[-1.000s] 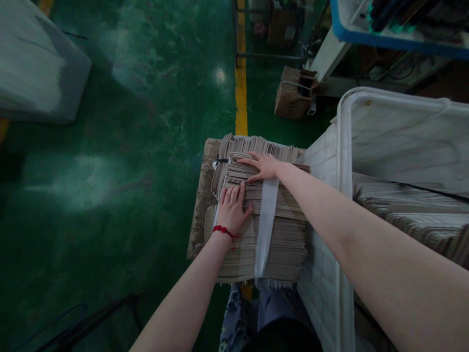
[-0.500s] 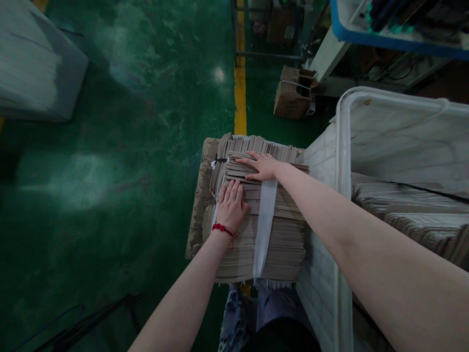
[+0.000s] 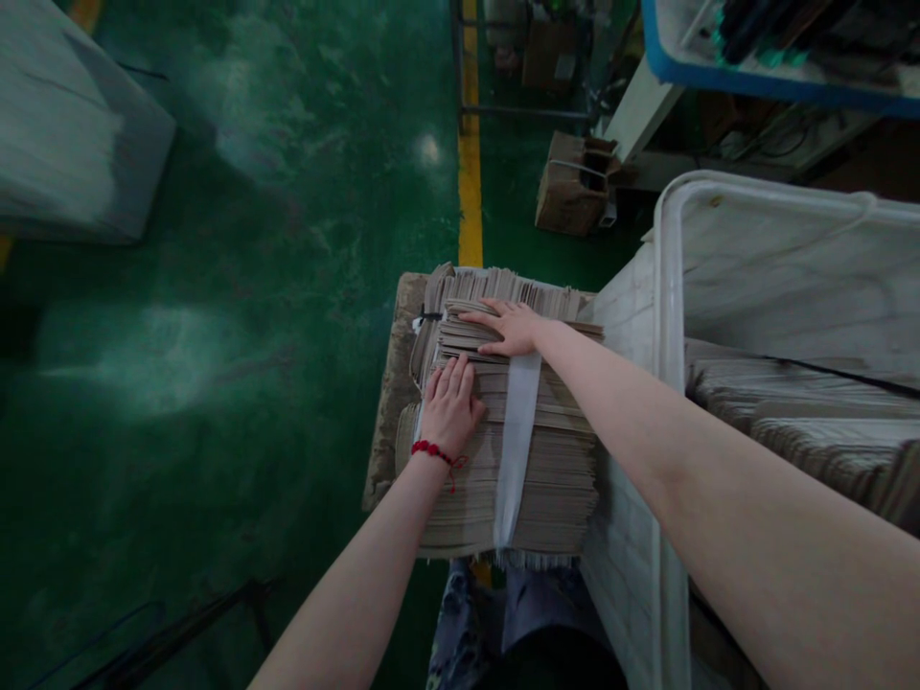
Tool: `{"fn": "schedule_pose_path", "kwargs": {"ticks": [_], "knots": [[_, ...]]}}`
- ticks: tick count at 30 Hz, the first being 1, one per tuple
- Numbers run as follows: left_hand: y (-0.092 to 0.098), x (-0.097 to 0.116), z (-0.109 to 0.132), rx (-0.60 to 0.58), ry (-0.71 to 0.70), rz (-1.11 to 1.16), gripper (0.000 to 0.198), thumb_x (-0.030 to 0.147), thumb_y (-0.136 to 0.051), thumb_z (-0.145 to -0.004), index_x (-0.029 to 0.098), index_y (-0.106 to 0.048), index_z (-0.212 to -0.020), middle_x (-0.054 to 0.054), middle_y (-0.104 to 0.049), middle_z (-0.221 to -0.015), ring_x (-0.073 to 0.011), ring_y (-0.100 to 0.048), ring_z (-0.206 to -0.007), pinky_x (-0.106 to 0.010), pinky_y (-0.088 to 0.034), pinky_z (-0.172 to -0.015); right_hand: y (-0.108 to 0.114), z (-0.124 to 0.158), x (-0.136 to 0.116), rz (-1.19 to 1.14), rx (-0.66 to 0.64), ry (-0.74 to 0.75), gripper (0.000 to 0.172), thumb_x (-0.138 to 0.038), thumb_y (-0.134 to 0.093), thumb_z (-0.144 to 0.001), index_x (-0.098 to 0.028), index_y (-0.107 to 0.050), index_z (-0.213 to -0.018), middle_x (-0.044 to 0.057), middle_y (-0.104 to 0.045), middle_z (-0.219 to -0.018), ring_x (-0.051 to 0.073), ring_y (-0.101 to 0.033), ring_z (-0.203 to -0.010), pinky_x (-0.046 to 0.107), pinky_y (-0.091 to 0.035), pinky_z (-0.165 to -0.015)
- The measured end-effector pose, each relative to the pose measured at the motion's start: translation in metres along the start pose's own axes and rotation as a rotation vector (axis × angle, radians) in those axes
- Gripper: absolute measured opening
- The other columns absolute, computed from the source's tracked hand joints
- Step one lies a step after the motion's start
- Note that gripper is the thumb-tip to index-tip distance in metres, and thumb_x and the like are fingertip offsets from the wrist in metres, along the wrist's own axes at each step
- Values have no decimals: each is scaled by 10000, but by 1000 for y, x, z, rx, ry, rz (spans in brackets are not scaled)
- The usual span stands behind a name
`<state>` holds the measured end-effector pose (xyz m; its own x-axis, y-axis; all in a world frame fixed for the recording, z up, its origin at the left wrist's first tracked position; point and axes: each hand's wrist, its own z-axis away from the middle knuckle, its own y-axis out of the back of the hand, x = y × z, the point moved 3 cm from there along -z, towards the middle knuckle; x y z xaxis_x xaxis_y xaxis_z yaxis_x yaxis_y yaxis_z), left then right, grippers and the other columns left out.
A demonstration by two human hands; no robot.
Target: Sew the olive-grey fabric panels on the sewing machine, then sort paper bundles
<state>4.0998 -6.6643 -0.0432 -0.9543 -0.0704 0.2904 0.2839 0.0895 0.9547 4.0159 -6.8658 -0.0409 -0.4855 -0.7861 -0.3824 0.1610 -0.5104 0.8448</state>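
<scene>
A thick stack of greyish-brown cardboard sheets (image 3: pixel 546 479) stands on edge in front of me, on a worn board (image 3: pixel 392 383). Along it runs a white strap (image 3: pixel 516 431). My left hand (image 3: pixel 451 402), with a red bracelet at the wrist, lies on the left side of the stack, fingers stretched forward. Farther along, my right hand (image 3: pixel 509 328) rests with spread fingers on the sheets at the strap's far end. A dark tie (image 3: pixel 431 315) shows at the stack's far left. Neither hand is wrapped round anything.
A large white bin (image 3: pixel 670 287) with more cardboard sheets (image 3: pixel 812 412) stands close on my right. Beyond it are a blue-edged table (image 3: pixel 776 86) and a cardboard box (image 3: pixel 575 182). A pale block-shaped object (image 3: pixel 79 125) sits at the far left on the green floor (image 3: pixel 287 287).
The view has shifted very slightly. Both hands stay in nearly the same places on the cardboard stack, with no visible change in their hold.
</scene>
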Motion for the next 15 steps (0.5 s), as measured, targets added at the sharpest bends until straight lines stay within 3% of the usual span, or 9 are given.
{"fn": "schedule_pose_path", "kwargs": {"ticks": [9, 15], "knots": [[-4, 8, 3, 31, 30, -12, 590, 211, -487, -831, 102, -426, -1408, -125, -429, -1489, -257, -324, -1412, -419, -164, -1193, -2, 2, 1, 22, 16, 11, 756, -665, -482, -839, -466, -159, -1492, 78, -135, -1601, 421, -278, -1386, 626, -262, -1046], [2, 9, -7, 60, 123, -8, 484, 283, -482, -866, 172, -497, -1336, -113, -555, -1353, -280, -463, -1269, -455, -277, -1099, -6, 8, -3, 66, 81, 22, 747, -677, -460, -845, -451, -174, -1496, 89, -175, -1592, 408, -314, -1371, 598, -286, -1034]]}}
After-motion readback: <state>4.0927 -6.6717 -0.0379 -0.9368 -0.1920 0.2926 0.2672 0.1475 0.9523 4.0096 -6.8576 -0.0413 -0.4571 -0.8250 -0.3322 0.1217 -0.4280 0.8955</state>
